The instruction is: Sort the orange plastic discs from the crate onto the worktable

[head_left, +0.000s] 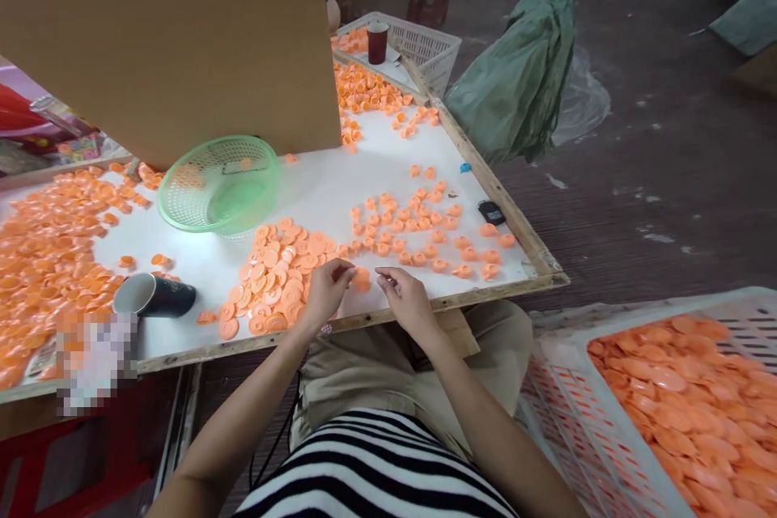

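Both my hands rest at the near edge of a white table (340, 186). My left hand (326, 290) is closed in a pinch beside a heap of flat orange plastic discs (276, 279). A small orange piece (362, 279) lies between my hands, touching my left fingertips. My right hand (405, 298) is curled, with thumb and forefinger pinched together; what they hold is too small to make out. Small orange caps (418, 231) lie scattered just beyond my right hand.
A green mesh basket (219, 182) stands behind the heap, a cardboard sheet (176, 40) behind that. A dark cup (154, 295) lies on its side at left near more orange pieces (48, 259). A white crate (685, 405) of orange discs sits at lower right. A small black object (491, 213) lies near the table's right rim.
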`<state>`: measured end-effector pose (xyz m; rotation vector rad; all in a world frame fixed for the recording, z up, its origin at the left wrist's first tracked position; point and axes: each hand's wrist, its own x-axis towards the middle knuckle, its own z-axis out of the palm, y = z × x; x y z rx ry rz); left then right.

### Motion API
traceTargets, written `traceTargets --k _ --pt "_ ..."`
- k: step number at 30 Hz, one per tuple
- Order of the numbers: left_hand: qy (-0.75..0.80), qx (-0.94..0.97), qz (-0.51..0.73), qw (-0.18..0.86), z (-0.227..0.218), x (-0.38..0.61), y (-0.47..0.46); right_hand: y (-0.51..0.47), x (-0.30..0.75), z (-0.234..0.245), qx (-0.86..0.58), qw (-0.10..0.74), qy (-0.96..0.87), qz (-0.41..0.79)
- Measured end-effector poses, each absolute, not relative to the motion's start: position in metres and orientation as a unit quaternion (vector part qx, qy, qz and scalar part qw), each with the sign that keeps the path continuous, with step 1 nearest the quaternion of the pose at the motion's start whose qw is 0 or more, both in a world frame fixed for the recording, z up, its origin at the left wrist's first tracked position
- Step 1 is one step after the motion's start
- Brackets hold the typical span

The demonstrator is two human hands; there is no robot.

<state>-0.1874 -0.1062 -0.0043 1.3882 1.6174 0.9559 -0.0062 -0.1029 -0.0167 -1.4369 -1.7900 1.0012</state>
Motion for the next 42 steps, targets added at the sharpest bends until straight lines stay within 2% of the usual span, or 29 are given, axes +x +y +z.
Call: traceTargets --k 9,15,23,29,34,42 --pt "0.625 0.544 0.312 0.465 -0.017 -0.174 -0.107 -0.091 -0.020 -0.004 -0.626 0.142 -0.660 0.389" --pt "0.613 0.503 0.325 0.516 -0.020 -0.172 -0.108 -0.088 -0.022 -0.005 -0.640 0.115 -0.647 0.397" --pt "0.593 0.464 0.336 0.566 -0.017 -0.172 -0.108 -0.085 -0.020 -0.009 -0.639 0.123 -0.634 0.417" --pt "0.589 0.464 0.273 0.603 -0.006 -0.176 -0.094 -0.073 -0.010 -0.005 -0.603 0.126 -0.609 0.500" --pt "0.605 0.466 0.193 0.616 -0.006 -0.176 -0.072 -0.059 -0.007 -0.004 -0.596 0.084 -0.579 0.550" --pt "0.642 0.482 0.118 0.584 -0.004 -0.167 -0.055 -0.050 -0.018 -0.001 -0.626 0.033 -0.595 0.503"
